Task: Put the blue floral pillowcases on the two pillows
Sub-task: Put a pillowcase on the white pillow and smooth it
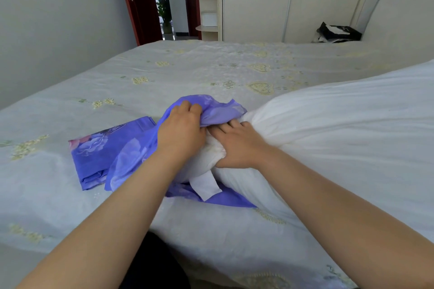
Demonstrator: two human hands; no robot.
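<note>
So nearest to the camera, both forearms reach out over the bed (211, 230), and the whole thing comes down to one corner of the white pillow (340, 129). The right hand (237, 145) has that corner bunched up, fingers (223, 128) curled into the stuffing and pointing left, straight at the mouth of the blue floral pillowcase (211, 110). The left hand (180, 129) sits just beside it, practically touching, fingers clamped on the upper edge of the case and lifting it open over the corner. The pillow's long axis runs off to the right and away, so I'd say nearly all of it is outside the case and has to be fed leftward. A white tag (206, 184) hangs off the pillow end over the lower blue layer; any print on it is too small to read. Just left, the second pillowcase (94, 155) lies folded flat on the bed. I can't spot a second pillow. Way back there's a dark bag (338, 33) by the headboard, no readable lettering.
</note>
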